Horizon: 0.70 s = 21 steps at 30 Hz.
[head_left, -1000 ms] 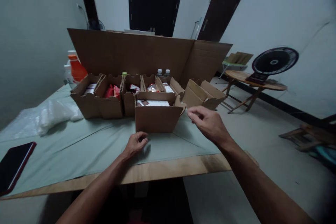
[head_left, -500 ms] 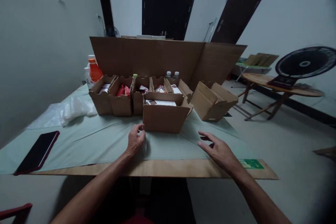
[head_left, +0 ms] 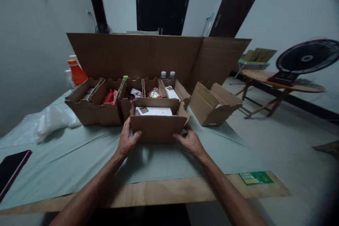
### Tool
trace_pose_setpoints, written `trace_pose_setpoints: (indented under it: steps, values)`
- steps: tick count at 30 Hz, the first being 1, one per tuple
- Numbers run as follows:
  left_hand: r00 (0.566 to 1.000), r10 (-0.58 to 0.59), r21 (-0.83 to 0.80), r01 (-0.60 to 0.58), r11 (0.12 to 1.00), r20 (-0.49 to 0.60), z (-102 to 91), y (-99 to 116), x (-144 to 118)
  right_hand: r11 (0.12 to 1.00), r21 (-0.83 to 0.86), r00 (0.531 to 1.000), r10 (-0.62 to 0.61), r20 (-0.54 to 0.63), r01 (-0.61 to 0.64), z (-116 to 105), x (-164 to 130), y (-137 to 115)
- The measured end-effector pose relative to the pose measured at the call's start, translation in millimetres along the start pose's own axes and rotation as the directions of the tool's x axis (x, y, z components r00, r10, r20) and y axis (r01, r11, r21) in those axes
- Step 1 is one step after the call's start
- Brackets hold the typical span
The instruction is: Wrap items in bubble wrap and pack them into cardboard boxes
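Between my two hands stands a brown cardboard box (head_left: pixel 157 129), open at the top, with a white packet (head_left: pixel 156 111) showing inside. My left hand (head_left: pixel 127 139) grips its left end, the thumb on the front face and the fingers round the side. At the right end my right hand (head_left: pixel 189 141) holds it in the same way, its fingertips partly hidden behind the box. Directly behind is a row of similar cardboard boxes (head_left: pixel 106 111). Red packets (head_left: pixel 109 97), a clear-and-red packet (head_left: pixel 154 93) and another white packet (head_left: pixel 172 92) show in them.
Another cardboard box (head_left: pixel 212 109) stands to the right. A tall cardboard sheet (head_left: pixel 137 53) rises behind the row. Bubble wrap (head_left: pixel 54 122) and a phone (head_left: pixel 12 169) lie on the left of the cloth. Bottles (head_left: pixel 76 72) stand behind. A fan (head_left: pixel 307 58) sits on a round table.
Both hands have moved in and closed on the ends of the front box, which were untouched before. The view has shifted, and the box appears slightly lower and nearer.
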State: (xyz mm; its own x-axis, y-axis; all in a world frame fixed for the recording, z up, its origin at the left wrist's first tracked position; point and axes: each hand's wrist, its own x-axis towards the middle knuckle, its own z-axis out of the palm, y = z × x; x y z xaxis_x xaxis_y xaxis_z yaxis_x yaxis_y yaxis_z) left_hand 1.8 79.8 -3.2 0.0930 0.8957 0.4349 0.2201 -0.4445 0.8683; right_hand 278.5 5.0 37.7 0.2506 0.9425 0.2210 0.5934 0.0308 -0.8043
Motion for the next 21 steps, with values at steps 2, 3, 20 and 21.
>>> trace_pose_setpoints:
  steps: [2, 3, 20, 21]
  values:
    - [0.999, -0.048, -0.060, 0.048, 0.997, 0.007, 6.8, 2, 5, 0.999, 0.034, 1.000, 0.001, -0.002, -0.001, 5, 5, 1]
    - [0.997, -0.078, -0.096, 0.078, 0.992, 0.010, 10.5, 4, 8, 0.999, 0.051, 1.000, -0.001, -0.006, 0.001, 7, 7, 1]
    - [0.941, -0.264, -0.074, 0.254, 0.964, -0.213, -69.1, 76, -54, 0.983, 0.118, 0.987, -0.127, -0.094, 0.138, 28, -55, -82]
    - [0.948, -0.250, -0.131, 0.227, 0.965, -0.199, -61.6, 84, -45, 0.989, 0.086, 0.988, -0.110, -0.111, 0.120, 19, -51, -85]
